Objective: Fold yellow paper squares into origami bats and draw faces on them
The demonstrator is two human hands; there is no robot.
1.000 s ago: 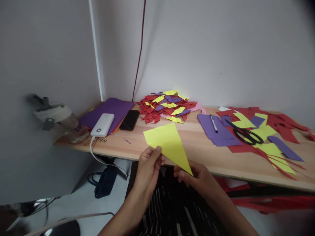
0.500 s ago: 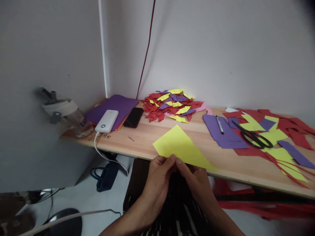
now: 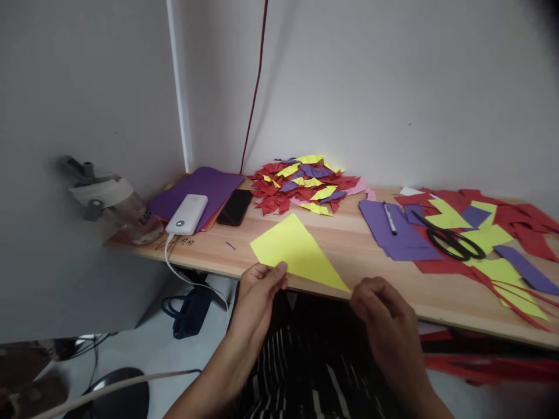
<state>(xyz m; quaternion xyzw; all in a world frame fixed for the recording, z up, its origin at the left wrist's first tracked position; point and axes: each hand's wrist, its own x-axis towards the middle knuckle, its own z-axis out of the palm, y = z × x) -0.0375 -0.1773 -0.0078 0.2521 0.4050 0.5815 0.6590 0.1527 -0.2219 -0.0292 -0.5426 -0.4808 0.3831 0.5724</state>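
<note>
A yellow sheet of paper (image 3: pixel 297 247), with a pointed right corner, is held over the front edge of the wooden table (image 3: pixel 244 256). My left hand (image 3: pixel 262 291) pinches its lower edge toward the left, thumb on top and fingers underneath. At the pointed right corner, my right hand (image 3: pixel 384 308) is closed with thumb and fingers together on the paper's tip. Behind the sheet lies a heap of folded paper pieces (image 3: pixel 305 183) in red, yellow, purple and pink, against the wall.
On the right are black scissors (image 3: pixel 454 241), purple sheets (image 3: pixel 397 238) with a pen (image 3: pixel 390 219), and red offcuts (image 3: pixel 519 218). On the left stand a bottle (image 3: pixel 126 215), a white power bank (image 3: pixel 187 215) with a cable, a phone (image 3: pixel 236 207) and purple paper (image 3: pixel 209 180).
My right hand has slid from the middle of the lower edge to the paper's right tip. My left hand and the yellow paper have shifted left.
</note>
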